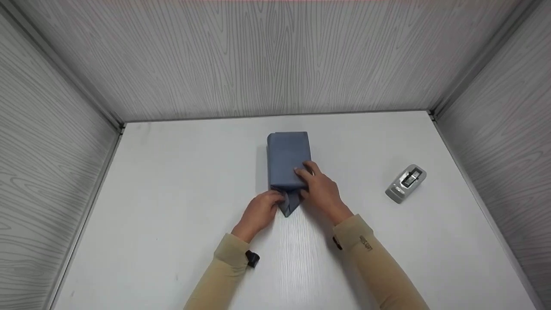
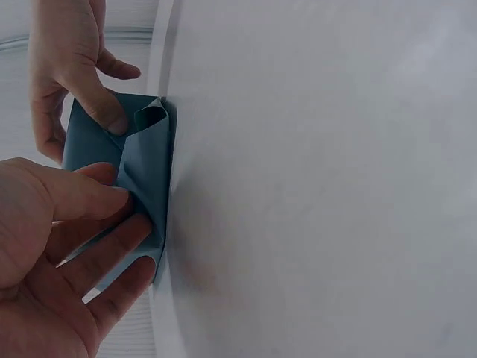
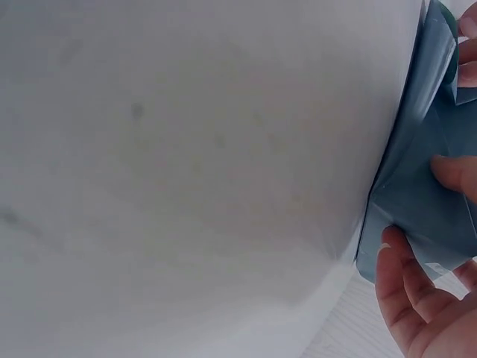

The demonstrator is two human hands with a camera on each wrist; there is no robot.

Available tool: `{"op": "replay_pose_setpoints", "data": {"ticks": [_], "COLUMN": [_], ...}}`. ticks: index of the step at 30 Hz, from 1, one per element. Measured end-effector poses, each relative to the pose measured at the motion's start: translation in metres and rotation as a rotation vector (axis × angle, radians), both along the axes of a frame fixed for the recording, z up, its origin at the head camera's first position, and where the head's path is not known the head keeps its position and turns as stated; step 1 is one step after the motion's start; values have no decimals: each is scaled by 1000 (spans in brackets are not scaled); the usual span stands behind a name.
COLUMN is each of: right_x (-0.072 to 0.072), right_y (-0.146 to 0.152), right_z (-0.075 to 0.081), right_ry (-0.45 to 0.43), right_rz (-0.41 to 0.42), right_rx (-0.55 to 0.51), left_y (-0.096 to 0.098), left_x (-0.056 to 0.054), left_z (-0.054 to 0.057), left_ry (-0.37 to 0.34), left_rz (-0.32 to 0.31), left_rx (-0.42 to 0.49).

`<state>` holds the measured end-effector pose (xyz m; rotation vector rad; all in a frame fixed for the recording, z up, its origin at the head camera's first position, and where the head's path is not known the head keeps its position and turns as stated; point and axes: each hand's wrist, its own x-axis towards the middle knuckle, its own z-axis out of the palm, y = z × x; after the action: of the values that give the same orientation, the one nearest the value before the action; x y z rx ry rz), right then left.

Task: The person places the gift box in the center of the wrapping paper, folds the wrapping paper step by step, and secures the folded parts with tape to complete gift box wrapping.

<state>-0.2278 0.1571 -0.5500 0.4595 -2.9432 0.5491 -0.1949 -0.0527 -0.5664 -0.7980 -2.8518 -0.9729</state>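
Note:
A box-shaped package wrapped in blue-grey paper [image 1: 289, 157] lies on the white table, with a pointed paper flap [image 1: 287, 210] sticking out at its near end. My left hand [image 1: 260, 211] is at the left of this flap. Thumb and fingers of that hand [image 2: 67, 231] pinch the folded paper in the left wrist view. From the right, my right hand [image 1: 323, 189] holds the package, fingers over its top and side and thumb at the near end. The paper's loose fold stands partly open as a hollow tube [image 2: 151, 115].
A small grey device that looks like a tape dispenser [image 1: 406, 184] lies to the right on the white table [image 1: 172, 193]. Grey wood-grain panels [image 1: 258, 60] stand behind the table and along both sides.

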Motion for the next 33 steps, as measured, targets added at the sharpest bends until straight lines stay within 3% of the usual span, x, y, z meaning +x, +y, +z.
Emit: {"op": "replay_pose_setpoints", "data": {"ticks": [9, 17, 27, 33], "right_x": [0, 0, 1, 0], "right_y": [0, 1, 0, 1], "right_z": [0, 0, -1, -2], "right_ry": [-3, 14, -1, 8], "right_rz": [-8, -4, 1, -2], "right_rx": [2, -1, -1, -6], "left_y": [1, 2, 6, 6], "left_x": [-1, 2, 5, 7], "left_z": [-3, -1, -3, -2], "left_ry": [31, -17, 79, 66], "left_rz": [-40, -85, -101, -101], "left_rx": [-50, -112, -182, -164]}}
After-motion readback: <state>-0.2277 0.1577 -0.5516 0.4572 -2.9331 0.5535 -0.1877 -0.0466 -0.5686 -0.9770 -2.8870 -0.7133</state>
